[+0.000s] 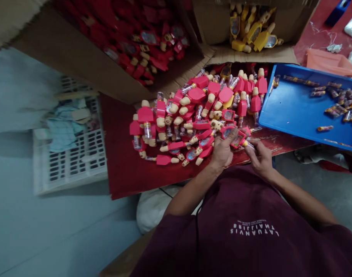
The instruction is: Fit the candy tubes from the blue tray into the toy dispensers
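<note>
In the head view my left hand (222,152) is closed around a small red plastic toy (238,139) with a picture panel. My right hand (261,157) pinches a slim clear tube with a yellow end (247,144) against the toy's near end. Beside my left hand lies a heap of similar red toys (196,95), with beige figure-shaped ends and clear tubes of small sweets attached to many of them. The fingertips partly cover where tube and toy meet.
Right of the heap, a blue tray (294,109) holds loose tubes (349,98). Behind stand a cardboard box (100,57) of red toys and another box (216,23) with yellow toys (253,32). A white plastic crate (97,161) with cloth (63,130) is at the left of the red table (120,181).
</note>
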`<move>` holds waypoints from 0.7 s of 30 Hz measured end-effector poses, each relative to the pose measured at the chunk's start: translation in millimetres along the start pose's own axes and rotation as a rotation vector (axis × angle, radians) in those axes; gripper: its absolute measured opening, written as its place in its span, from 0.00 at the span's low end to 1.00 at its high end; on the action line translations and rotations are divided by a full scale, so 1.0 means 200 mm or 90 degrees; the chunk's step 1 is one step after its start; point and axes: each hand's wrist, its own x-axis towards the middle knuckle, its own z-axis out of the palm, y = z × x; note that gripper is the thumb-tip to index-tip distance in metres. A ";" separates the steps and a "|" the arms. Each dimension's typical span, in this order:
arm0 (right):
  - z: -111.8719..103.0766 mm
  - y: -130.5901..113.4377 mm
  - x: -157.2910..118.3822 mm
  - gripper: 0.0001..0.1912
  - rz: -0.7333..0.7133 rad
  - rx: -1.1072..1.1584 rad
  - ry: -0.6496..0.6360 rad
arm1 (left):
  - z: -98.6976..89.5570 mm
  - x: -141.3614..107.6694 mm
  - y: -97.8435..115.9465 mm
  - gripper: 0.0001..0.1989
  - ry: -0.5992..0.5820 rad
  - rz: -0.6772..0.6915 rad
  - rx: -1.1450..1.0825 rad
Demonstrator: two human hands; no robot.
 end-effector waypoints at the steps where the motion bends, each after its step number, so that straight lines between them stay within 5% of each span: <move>1: 0.00 -0.02 0.00 0.17 0.103 0.101 -0.033 | 0.00 0.00 0.00 0.21 -0.005 -0.001 0.005; 3: 0.00 -0.07 -0.01 0.19 0.300 0.294 -0.115 | -0.01 0.00 0.00 0.21 -0.026 -0.007 0.019; 5: -0.02 -0.10 -0.01 0.22 0.372 0.370 -0.173 | -0.02 0.00 0.01 0.21 -0.047 -0.015 0.034; 7: -0.03 -0.08 -0.01 0.22 0.283 0.266 -0.140 | -0.03 0.01 0.02 0.21 -0.051 -0.014 0.044; 11: -0.03 0.05 -0.05 0.19 -0.062 -0.111 0.010 | -0.05 0.00 -0.04 0.20 -0.014 -0.004 0.041; 13: -0.02 0.09 -0.08 0.18 -0.121 -0.166 0.038 | -0.05 0.00 -0.08 0.20 -0.008 0.005 0.040; 15: 0.00 0.09 -0.10 0.16 -0.057 -0.106 0.017 | -0.07 -0.01 -0.11 0.20 -0.011 0.009 0.047; 19: 0.05 0.00 -0.08 0.17 0.219 0.185 -0.112 | -0.13 0.01 -0.11 0.21 -0.014 0.002 0.065; 21: 0.09 -0.02 -0.06 0.20 0.245 0.230 -0.151 | -0.18 0.04 -0.07 0.21 -0.017 0.009 0.101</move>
